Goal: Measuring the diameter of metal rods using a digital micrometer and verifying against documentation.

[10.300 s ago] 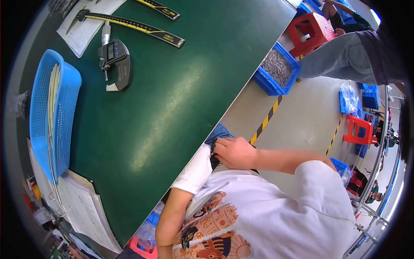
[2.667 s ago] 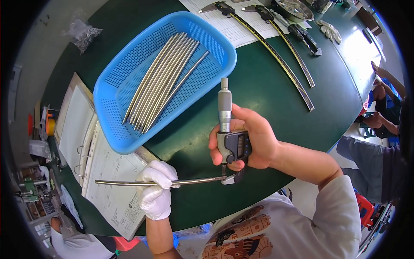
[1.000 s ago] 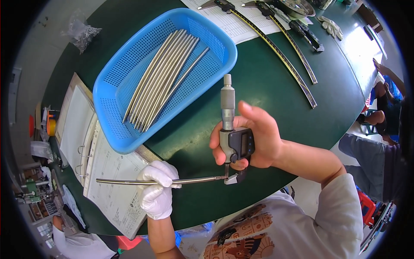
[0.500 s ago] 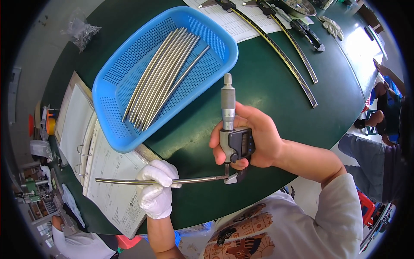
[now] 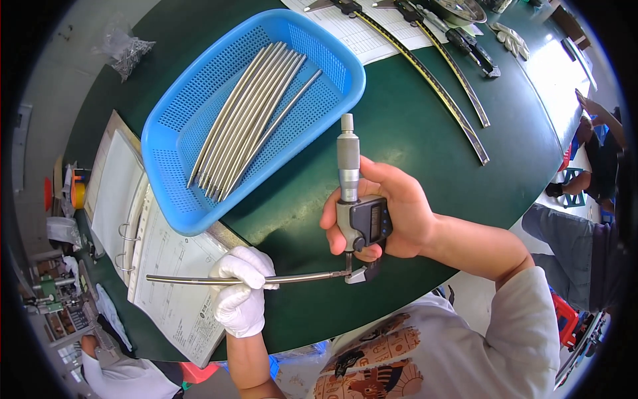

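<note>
My left hand (image 5: 240, 289), in a white glove, pinches a slim metal rod (image 5: 176, 280) that lies level over the binder's corner. In my bare right hand (image 5: 405, 209) is a digital micrometer (image 5: 352, 189), held upright with its thimble pointing away from me. The rod's right end sits in the micrometer's jaw gap, between spindle and anvil. Fingers of the right hand wrap round the grey and black body; the display faces right, its reading too small to tell. Beyond my hands stands a blue perforated basket (image 5: 157, 143) with several similar metal rods (image 5: 249, 120) in it.
An open ring binder with drawings (image 5: 179, 279) lies at left. Two calipers (image 5: 425, 73) rest partly on paper sheets (image 5: 372, 40) at the back, near a metal bowl (image 5: 458, 10) and a white glove (image 5: 510, 41). A plastic bag (image 5: 126, 53) lies far left. Other people (image 5: 585, 246) are at right and lower left.
The micrometer's thimble end has shifted very slightly left. Both hands keep their hold, and the rod stays in the jaw gap.
</note>
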Tool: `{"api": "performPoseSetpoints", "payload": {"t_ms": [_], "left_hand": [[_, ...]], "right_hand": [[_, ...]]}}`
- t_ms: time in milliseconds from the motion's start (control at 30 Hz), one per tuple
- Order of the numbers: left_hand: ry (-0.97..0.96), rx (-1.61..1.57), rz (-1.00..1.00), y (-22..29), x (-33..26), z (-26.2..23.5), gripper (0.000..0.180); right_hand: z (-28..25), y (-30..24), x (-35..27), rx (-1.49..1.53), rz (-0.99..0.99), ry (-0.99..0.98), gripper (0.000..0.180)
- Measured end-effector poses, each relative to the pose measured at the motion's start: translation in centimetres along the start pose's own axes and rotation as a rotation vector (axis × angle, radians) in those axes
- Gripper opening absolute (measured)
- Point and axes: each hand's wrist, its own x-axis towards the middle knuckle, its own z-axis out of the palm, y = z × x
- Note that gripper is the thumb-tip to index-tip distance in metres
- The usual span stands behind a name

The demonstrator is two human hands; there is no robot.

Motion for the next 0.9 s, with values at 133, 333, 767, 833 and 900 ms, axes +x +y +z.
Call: {"api": "performPoseSetpoints", "payload": {"t_ms": [133, 333, 767, 833, 900], "left_hand": [[-0.009, -0.001, -0.001, 0.0, 0.07, 0.01, 0.022], [-0.01, -0.01, -0.004, -0.03, -0.03, -0.09, 0.021], [-0.028, 0.066, -0.003, 0.13, 0.12, 0.4, 0.021], [-0.029, 0.066, -0.002, 0.16, 0.08, 0.35, 0.021], [-0.031, 0.067, -0.007, 0.21, 0.1, 0.36, 0.021]], "right_hand": [[0.0, 0.22, 0.14, -0.035, -0.061, 0.016, 0.071], [0.31, 0.09, 0.12, -0.133, -0.042, 0.064, 0.072], [0.22, 0.19, 0.11, -0.044, -0.008, 0.058, 0.071], [0.21, 0.27, 0.13, -0.045, -0.022, 0.053, 0.071], [0.27, 0.28, 0.12, -0.056, -0.029, 0.054, 0.071]]}}
